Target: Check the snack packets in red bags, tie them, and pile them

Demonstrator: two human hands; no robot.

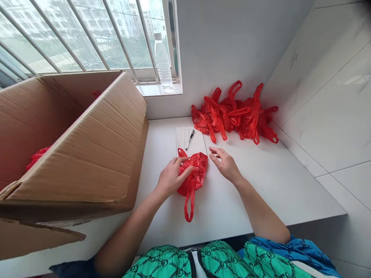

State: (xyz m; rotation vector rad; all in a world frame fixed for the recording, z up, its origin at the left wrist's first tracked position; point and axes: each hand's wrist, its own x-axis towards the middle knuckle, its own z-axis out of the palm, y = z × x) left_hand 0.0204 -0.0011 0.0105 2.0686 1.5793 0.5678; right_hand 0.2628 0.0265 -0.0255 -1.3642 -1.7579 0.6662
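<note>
A knotted red plastic bag [199, 170] lies on the white table in front of me, one handle loop pointing toward me and another up and to the left. My left hand [174, 174] rests on the bag's left side, thumb and fingers apart. Just right of the bag, my right hand [225, 164] hovers with its fingers apart and nothing in it. Behind the bag is a sheet of paper [199, 144] with handwriting, and a black pen [190, 139] lies on it.
Several tied red bags [232, 114] are heaped against the back wall. A large open cardboard box [95, 154] with red bags inside stands at left. A clear plastic bottle [163, 63] stands on the sill of the barred window. Tiled wall at right.
</note>
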